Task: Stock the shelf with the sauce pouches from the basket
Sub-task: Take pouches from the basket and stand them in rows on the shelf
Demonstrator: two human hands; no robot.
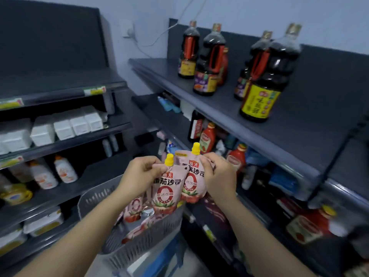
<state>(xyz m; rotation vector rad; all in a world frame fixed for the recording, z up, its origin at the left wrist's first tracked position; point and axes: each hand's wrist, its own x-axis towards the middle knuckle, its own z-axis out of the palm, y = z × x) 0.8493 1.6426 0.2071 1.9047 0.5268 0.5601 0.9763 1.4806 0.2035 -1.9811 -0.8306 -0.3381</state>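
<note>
Two pink sauce pouches with yellow caps hang upright above the basket. My left hand (139, 172) pinches the top corner of the nearer pouch (164, 188). My right hand (218, 172) grips the upper edge of the farther pouch (192, 180), which partly sits behind the first. Below them the grey slatted basket (151, 236) holds several more pink pouches (134, 208). The dark shelving unit on the right has its top shelf (229, 108) at about hand height and beyond.
Dark soy sauce bottles (259, 76) stand on the right unit's top shelf. Red ketchup bottles (207, 136) and other goods fill the shelves beneath. The left shelving unit carries white boxes (63, 126) and white bottles (64, 170).
</note>
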